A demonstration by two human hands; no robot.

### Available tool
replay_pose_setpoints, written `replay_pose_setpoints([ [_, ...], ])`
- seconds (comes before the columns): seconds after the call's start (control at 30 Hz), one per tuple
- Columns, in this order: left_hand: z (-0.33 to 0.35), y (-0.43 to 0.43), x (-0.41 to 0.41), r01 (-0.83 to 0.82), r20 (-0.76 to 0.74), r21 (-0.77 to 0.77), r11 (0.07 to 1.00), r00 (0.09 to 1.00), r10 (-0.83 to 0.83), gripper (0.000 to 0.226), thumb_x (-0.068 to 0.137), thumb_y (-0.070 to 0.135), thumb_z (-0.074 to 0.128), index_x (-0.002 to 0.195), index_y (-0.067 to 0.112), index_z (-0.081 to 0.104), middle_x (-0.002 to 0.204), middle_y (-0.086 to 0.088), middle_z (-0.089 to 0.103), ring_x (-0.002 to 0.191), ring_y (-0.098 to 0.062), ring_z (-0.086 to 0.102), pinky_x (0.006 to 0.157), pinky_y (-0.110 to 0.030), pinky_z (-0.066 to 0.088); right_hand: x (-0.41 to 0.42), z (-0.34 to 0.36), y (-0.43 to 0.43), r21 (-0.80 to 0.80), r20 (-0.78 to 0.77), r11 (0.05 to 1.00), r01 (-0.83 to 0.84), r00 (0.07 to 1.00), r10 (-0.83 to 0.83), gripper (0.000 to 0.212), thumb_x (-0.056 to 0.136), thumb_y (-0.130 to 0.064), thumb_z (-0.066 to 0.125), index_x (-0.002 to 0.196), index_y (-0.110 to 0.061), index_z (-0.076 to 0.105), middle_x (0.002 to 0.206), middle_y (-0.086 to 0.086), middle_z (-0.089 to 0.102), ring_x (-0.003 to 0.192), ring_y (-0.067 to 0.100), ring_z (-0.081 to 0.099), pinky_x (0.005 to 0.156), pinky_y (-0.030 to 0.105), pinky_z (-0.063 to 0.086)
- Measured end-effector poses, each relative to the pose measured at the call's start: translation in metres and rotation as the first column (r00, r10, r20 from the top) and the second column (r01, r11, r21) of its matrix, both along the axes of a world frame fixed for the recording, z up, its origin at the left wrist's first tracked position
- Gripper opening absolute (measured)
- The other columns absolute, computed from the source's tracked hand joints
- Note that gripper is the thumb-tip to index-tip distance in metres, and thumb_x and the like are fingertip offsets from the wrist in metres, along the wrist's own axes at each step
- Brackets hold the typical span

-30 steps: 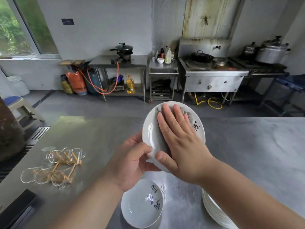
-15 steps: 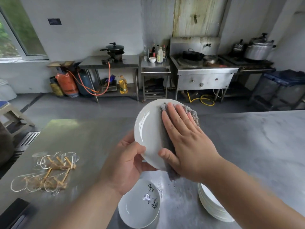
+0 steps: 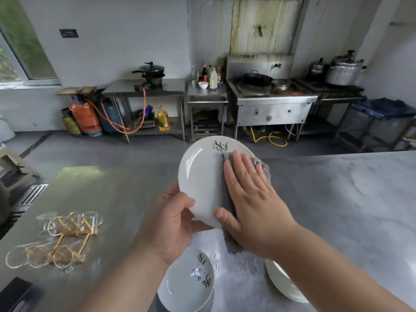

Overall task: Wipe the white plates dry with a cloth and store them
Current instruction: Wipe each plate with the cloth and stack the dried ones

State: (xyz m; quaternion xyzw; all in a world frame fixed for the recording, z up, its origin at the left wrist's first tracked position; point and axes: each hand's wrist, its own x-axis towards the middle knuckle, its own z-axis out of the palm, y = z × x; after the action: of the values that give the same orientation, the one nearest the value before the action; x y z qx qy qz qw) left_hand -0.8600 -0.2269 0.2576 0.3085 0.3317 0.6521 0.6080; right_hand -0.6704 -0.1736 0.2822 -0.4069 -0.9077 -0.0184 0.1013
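Grip of left hand [image 3: 173, 224] on the lower left rim of a white plate [image 3: 200, 174]: thumb laid over the front face, fingers curled round behind. Holds it tilted, face toward the camera, raised above the tabletop [image 3: 337, 199], black brush-style lettering at its upper edge. Presses a grey cloth [image 3: 230, 243] flat against the right half of that face with the right hand [image 3: 254, 203], fingers straight and close together, thumb spread out low near the rim. Most of the cloth hidden under the palm; visible only as a dark strip along the index finger, a frayed corner past the fingertips and a tail hanging below the heel of the hand.

Directly below the hands, on the tabletop, a second plate [image 3: 186, 287] lying face up, same lettering inside plus a small grey motif. Just right of it, partly hidden under the right forearm, a stack of plates [image 3: 283, 284], all white. Between the two, a wet patch [image 3: 238, 264] with droplets on the steel. Well off to the left, clear glass cups [image 3: 87, 221] lying on their sides among wooden sticks [image 3: 67, 242].

Beyond the tabletop, across a grey floor [image 3: 90, 152], a steel stove [image 3: 272, 111] bearing a black wok [image 3: 256, 78], a large lidded pot [image 3: 344, 72] to its right, gas cylinders [image 3: 85, 118] and a yellow oil bottle [image 3: 163, 119] by a side table [image 3: 166, 87]
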Motion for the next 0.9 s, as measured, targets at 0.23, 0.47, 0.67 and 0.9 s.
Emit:
replay_pose_setpoints([
  [0.23,-0.012,0.002,-0.002,-0.039,0.067,-0.053,0.998,0.997,0.043,0.054,0.077,0.001,0.050,0.120,0.020,0.077,0.123,-0.020,0.074,0.102,-0.035,0.076,0.070,-0.051,0.062,0.007,-0.043,-0.039,-0.038,-0.029,0.995,-0.095,0.995,0.093,0.106,0.093,-0.084,0.008,0.166,-0.008,0.008,0.175,0.011,-0.004,0.162,0.028,-0.008,0.129,0.049,0.008],
  [0.47,-0.007,0.004,0.003,-0.087,0.073,-0.025,0.996,0.993,0.089,0.053,0.080,0.004,0.052,0.127,0.018,0.073,0.126,-0.019,0.073,0.102,-0.035,0.075,0.069,-0.050,0.062,0.012,-0.014,-0.003,-0.017,0.012,0.999,0.034,0.999,-0.034,0.110,0.085,-0.085,-0.012,0.165,-0.010,-0.008,0.171,0.008,-0.023,0.156,0.024,-0.030,0.129,0.046,-0.007],
  [0.67,-0.014,-0.002,0.008,-0.098,0.083,-0.067,0.993,0.991,0.104,0.055,0.075,0.001,0.049,0.119,0.020,0.076,0.125,-0.020,0.073,0.107,-0.036,0.075,0.072,-0.052,0.062,0.007,-0.047,-0.044,-0.076,-0.087,0.996,-0.056,0.995,0.049,0.108,0.092,-0.085,0.004,0.165,-0.006,0.016,0.174,0.011,0.002,0.162,0.028,-0.002,0.129,0.048,0.009],
  [0.9,-0.007,-0.010,0.005,0.063,-0.178,-0.067,0.996,0.981,-0.074,0.048,0.072,0.003,0.055,0.112,0.016,0.077,0.103,-0.023,0.074,0.084,-0.033,0.073,0.071,-0.058,0.061,0.012,-0.008,0.024,0.090,-0.057,0.991,-0.103,0.992,0.108,0.108,0.090,-0.085,0.002,0.166,-0.008,0.002,0.173,0.008,-0.017,0.159,0.029,-0.022,0.130,0.053,0.001],
])
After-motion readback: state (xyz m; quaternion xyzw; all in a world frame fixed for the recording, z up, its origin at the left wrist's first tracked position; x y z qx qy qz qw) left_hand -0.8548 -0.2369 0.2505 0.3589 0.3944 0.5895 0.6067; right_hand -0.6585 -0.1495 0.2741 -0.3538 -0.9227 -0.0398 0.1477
